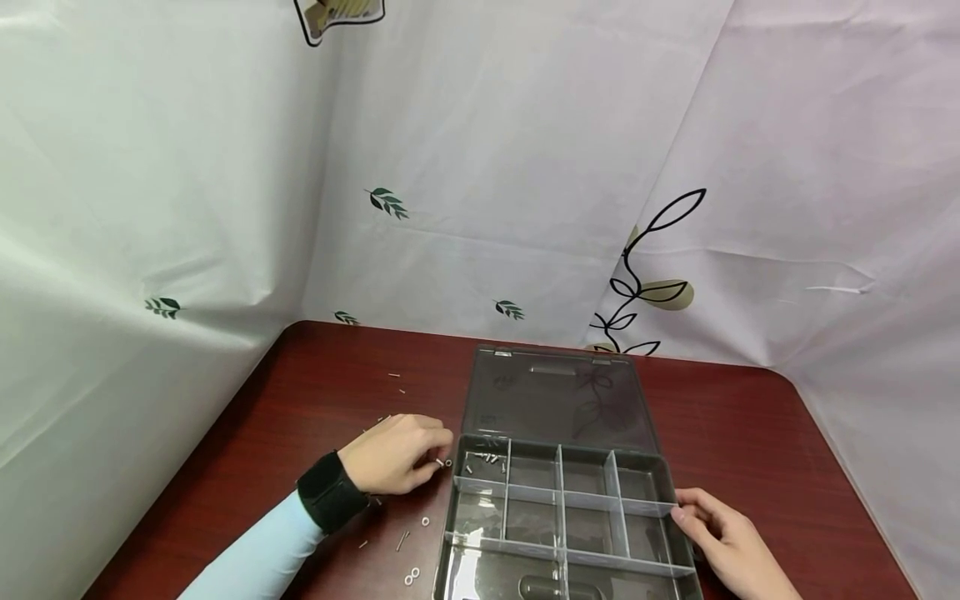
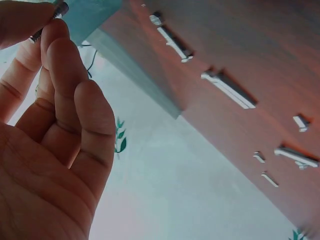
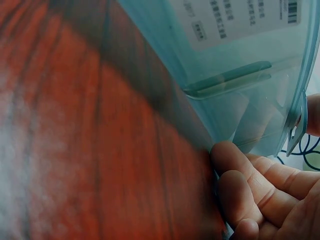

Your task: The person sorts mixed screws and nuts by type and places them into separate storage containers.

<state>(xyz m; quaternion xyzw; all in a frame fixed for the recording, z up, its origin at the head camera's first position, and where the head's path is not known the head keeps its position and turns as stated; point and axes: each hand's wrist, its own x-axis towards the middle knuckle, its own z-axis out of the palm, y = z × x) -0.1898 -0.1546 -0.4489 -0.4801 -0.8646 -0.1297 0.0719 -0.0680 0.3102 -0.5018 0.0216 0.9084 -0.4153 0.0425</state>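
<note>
The screw (image 2: 61, 9) the left hand (image 1: 396, 455) pinches could drop if squeezed loosely, the right hand (image 1: 726, 535) gripping the box (image 1: 534, 523) by its right edge.

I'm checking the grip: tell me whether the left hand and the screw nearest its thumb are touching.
Touching. The left wrist view shows the left hand pinching the screw between its thumb and a fingertip.

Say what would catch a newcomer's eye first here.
Probably the gray compartment box, open on the red table, its lid laid back beyond it. Beside its left edge, the left hand pinches a screw, with loose screws and rings scattered nearby; the right hand holds the box's right side.
</note>
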